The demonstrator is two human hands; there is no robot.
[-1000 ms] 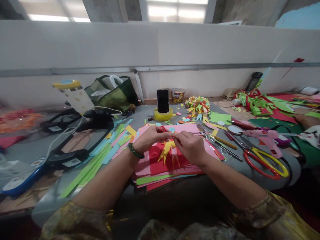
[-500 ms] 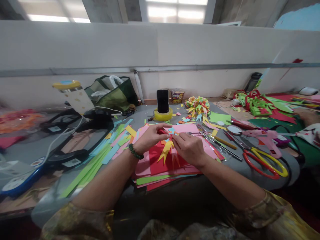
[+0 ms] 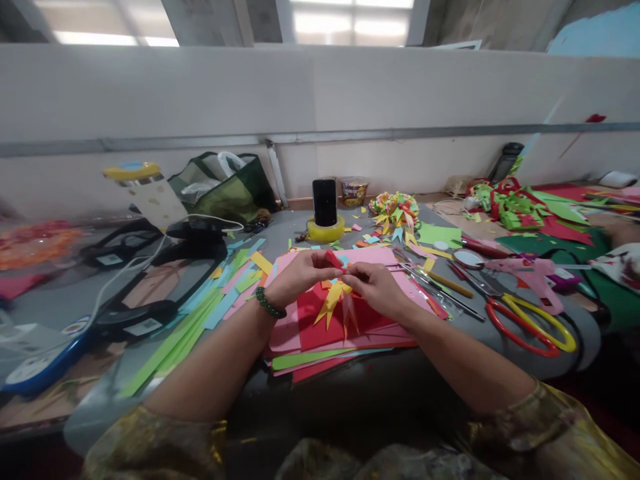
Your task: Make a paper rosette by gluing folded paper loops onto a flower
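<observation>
My left hand point(image 3: 303, 275), with a dark green bead bracelet at the wrist, pinches a small red paper piece point(image 3: 333, 260). Close against its fingertips is my right hand point(image 3: 373, 283), its thumb and fingers pressed together at the same paper; what it grips is too small to tell. Under the fingertips, yellow paper point(image 3: 330, 303) and pink paper point(image 3: 349, 310) with forked, pointed ends spread out over a red sheet point(image 3: 310, 320). That sheet lies on a stack of pink sheets point(image 3: 283, 337).
Green strips point(image 3: 185, 340) lie left. Scissors point(image 3: 530, 320), a pink glue gun point(image 3: 543, 280) and metal tools lie right. Behind stand a phone point(image 3: 325, 202) on a yellow tape roll point(image 3: 326, 230), a paper cup point(image 3: 354, 191) and a multicoloured paper cluster point(image 3: 397, 210).
My right hand has shifted slightly and its fingers have straightened somewhat. The red piece at my left fingertips now stands up more visibly. The forked papers have hardly moved.
</observation>
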